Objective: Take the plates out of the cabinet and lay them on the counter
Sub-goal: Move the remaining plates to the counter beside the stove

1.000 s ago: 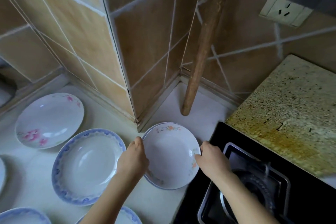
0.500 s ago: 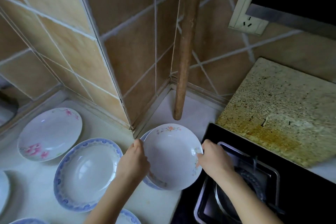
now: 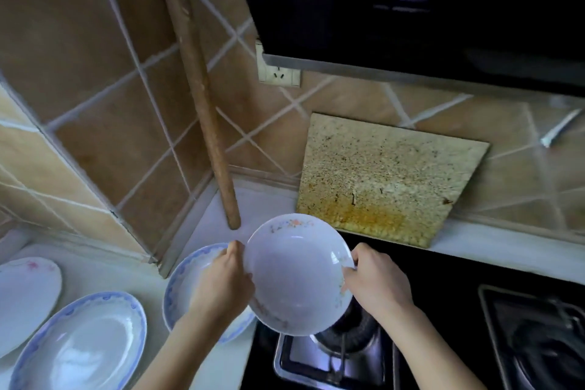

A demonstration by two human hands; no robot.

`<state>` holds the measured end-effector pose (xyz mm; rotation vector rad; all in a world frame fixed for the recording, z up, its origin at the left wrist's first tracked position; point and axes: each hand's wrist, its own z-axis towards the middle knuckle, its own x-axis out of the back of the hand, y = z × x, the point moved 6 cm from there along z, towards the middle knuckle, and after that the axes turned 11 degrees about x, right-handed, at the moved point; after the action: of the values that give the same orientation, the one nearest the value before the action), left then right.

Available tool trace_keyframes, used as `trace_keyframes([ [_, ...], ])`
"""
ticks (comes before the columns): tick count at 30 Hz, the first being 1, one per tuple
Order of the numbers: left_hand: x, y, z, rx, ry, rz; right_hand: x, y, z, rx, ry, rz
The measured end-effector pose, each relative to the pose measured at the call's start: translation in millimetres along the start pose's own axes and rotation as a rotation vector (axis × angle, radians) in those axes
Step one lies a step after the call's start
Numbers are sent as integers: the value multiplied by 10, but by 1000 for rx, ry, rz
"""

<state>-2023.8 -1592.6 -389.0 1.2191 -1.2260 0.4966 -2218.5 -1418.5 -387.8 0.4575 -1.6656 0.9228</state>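
Your left hand (image 3: 221,282) and right hand (image 3: 376,282) grip the rim of the flower plate (image 3: 297,275); nothing is in it.

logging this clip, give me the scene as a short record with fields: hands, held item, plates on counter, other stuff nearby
left hand: left hand grips the left rim of the floral plate
right hand: right hand grips its right rim
held plate: lifted, partly over the stove burner
beneath it: blue-rimmed plate on the white counter
other plates: second blue-rimmed plate; pink-flower plate at far left
nearby: wooden rolling pin leaning in the tiled corner; stained board against the wall
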Motion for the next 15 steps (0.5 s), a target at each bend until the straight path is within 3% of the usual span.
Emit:
trace_keyframes([
  [15,-732,1928,-1018,-316,-200,-83,888,1984,-1451,-269,244,217],
])
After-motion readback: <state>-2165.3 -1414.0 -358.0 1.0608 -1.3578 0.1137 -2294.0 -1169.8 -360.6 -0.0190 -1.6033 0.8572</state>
